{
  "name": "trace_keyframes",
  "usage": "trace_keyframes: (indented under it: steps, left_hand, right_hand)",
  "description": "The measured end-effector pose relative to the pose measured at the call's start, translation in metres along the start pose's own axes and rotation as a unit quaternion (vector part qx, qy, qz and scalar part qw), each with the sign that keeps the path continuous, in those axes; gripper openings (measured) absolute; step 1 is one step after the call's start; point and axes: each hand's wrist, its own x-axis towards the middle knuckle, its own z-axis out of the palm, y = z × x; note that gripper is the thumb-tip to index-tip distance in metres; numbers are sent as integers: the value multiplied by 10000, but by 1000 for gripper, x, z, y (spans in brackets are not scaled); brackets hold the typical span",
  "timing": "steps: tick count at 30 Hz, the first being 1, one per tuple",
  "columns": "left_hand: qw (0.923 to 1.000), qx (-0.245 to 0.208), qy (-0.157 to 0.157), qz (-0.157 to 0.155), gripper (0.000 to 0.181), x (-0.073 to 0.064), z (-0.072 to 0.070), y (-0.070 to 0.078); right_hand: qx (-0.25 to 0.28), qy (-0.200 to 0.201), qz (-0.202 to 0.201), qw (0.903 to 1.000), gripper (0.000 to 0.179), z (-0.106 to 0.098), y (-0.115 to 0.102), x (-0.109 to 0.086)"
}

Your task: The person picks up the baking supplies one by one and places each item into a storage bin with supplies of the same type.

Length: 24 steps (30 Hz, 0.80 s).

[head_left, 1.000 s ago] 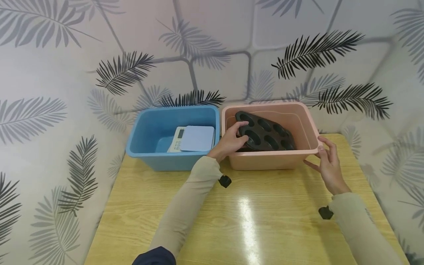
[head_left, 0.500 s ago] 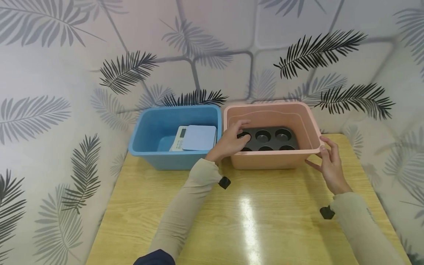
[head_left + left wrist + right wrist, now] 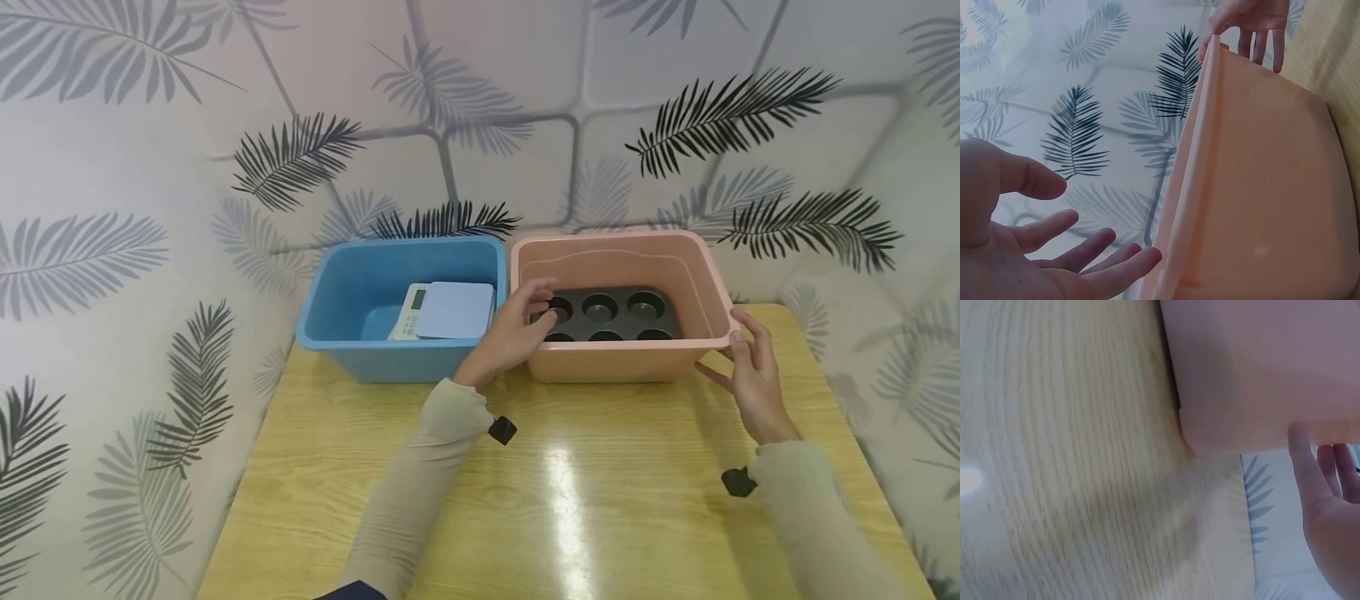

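A dark muffin tin (image 3: 622,312) lies flat inside the pink plastic bin (image 3: 622,365), its near row of cups partly hidden by the front wall. My left hand (image 3: 517,325) is over the bin's left end, overlapping the tin's left cups in the head view. In the left wrist view the left hand (image 3: 1041,244) has spread, relaxed fingers and holds nothing. At the far right corner of the bin, my right hand (image 3: 753,379) grips the rim with thumb and fingers. The right wrist view shows the right hand (image 3: 1329,512) with a finger against the bin's side.
A blue plastic bin (image 3: 390,364) stands close beside the pink one, on the left. Inside it a white kitchen scale (image 3: 453,310) with a small display leans at the right end. Both bins stand on a wooden table (image 3: 600,483) against a leaf-patterned backdrop (image 3: 525,83).
The muffin tin went from tilted in my left hand to lying flat in the pink bin. My left hand let go and drew back slightly left; the right hand stayed on the rim.
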Motion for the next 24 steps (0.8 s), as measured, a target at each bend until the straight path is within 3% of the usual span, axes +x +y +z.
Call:
trace_keyframes:
  steps: [6,13,16,20,24]
  left_hand:
    - [9977,-274,622,-78,48,-21,-1,-7]
    - [9933,-245,1099,248,43,-37,0,-15]
    - [9879,-72,1450,544,42,-44,0,-21]
    - [9787,165,1851,873,40,-52,-2,-28]
    - [9703,391,2104,1124,38,-61,-6,-32]
  right_hand:
    - [6,252,148,9996,56,-6,-10,-4]
    - [-273,557,91,9980,58,-13,-25,-16]
    - [-1251,676,191,9896,59,-14,-33,-21]
    - [-2765,695,202,9583,62,-10,-45,-28]
    - [-2968,590,-282,9527,66,3,-54,-31]
